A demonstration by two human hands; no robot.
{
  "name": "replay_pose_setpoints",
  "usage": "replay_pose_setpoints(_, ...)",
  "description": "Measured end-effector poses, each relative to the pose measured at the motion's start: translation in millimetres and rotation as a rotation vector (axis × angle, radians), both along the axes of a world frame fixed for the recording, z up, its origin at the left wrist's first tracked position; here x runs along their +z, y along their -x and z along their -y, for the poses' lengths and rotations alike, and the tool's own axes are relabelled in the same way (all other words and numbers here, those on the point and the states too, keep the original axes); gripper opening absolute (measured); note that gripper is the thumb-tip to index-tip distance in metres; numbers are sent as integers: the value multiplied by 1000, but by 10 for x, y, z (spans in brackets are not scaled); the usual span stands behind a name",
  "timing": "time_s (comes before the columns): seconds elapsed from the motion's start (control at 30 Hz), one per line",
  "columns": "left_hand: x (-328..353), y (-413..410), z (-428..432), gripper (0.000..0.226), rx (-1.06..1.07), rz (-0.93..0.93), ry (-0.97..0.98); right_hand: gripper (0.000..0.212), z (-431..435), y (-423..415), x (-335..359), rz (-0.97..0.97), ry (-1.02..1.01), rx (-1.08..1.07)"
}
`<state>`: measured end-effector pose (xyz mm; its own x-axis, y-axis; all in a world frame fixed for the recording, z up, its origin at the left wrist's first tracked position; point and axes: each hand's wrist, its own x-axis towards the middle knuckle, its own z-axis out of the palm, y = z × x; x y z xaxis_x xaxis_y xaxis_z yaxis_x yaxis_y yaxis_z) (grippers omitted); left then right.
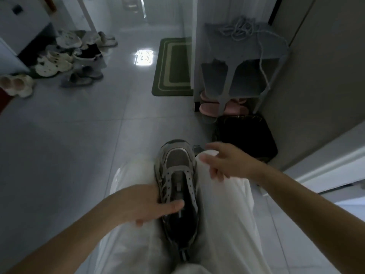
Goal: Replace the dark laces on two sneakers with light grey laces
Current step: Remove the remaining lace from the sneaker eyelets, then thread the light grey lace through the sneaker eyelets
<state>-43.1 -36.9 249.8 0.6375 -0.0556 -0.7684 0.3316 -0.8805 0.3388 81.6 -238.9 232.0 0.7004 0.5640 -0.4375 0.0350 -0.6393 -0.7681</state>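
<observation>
sneaker (178, 167): on our lap between the thighs, toe pointing away
left hand (146, 204): grips its left side, thumb across the opening
right hand (227, 161): relaxed, holding nothing, just right of the toe
laces (240, 29): light pile on stool (217, 48), well apart from our hands

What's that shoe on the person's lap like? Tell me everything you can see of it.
The sneaker is a chunky grey and silver trainer with a mesh-looking toe panel, a dark tongue and a dark lining. Its two eyelet rows look empty, with no lace threaded. It lies sole down between the thighs on the white trousers, toe pointing away from the person. The left hand grips its left side, thumb across the opening.
</observation>
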Motion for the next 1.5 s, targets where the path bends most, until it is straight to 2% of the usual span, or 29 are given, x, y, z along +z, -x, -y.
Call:
replay_pose_setpoints(0.07, -215, 174, 62, 57, -82, 88, -20, 79, -134, 410, 27, -37, 103, 228)
replay_pose_setpoints(0.13, -436, 284, 143, 37, -25, 244, -79, 100, -215, 695, -101, 138, 265, 352)
replay_pose_setpoints(0.2, -515, 310, 188, 19, 100, 356, -74, 91, -245, 793, -219, 351, 332, 371)
replay_pose_setpoints(0.27, -469, 234, 160, 20, 182, 427, -93, 67, -253, 694, -182, 446, 303, 333)
replay_pose_setpoints(0.33, -346, 74, 114, 27, 215, 518, -112, 40, -254, 512, -65, 405, 205, 236)
replay_pose_setpoints(0.4, -236, -150, 86, 30, 221, 594, -106, 27, -257, 300, 70, 368, 132, 137)
replay_pose_setpoints(0.53, -147, -627, 87, 24, 203, 664, -143, 44, -264, -108, 167, 448, 103, 78)
replay_pose_setpoints(0.67, -126, -1135, 62, 24, 199, 704, -157, 68, -212, -621, 267, 381, 148, 4)
replay_pose_setpoints(0.77, -122, -1522, 10, 30, 234, 718, -120, 72, -107, -1129, 379, 425, 157, -99)
replay_pose_setpoints(0.8, -126, -1634, -17, 32, 252, 726, -106, 70, -61, -1363, 390, 462, 153, -161)
replay_pose_setpoints(0.9, -194, -1877, -100, 33, 305, 745, -76, 42, 49, -2186, 377, 642, 177, -358)
replay_pose_setpoints(0.97, -248, -1997, -111, 33, 320, 761, -71, 32, 72, -2718, 337, 692, 216, -468)
replay_pose_setpoints(1.03, -312, -2113, -89, 34, 314, 763, -74, 35, 117, -3143, 256, 731, 285, -566)
replay_pose_setpoints(1.13, -374, -2201, -53, 30, 340, 739, -61, 63, 145, -3570, 183, 779, 437, -605)
replay_pose_setpoints(1.17, -387, -2206, -47, 27, 343, 733, -60, 66, 154, -3686, 182, 756, 486, -611)
replay_pose_setpoints(1.3, -422, -2234, -67, 23, 380, 722, -52, 40, 234, -4030, 233, 654, 639, -601)
replay_pose_setpoints(1.4, -428, -2249, -49, 22, 377, 729, -52, 30, 256, -4076, 478, 680, 527, -595)
replay_pose_setpoints(1.5, -438, -2248, -33, 19, 392, 743, -45, 27, 227, -3966, 792, 638, 124, -738)
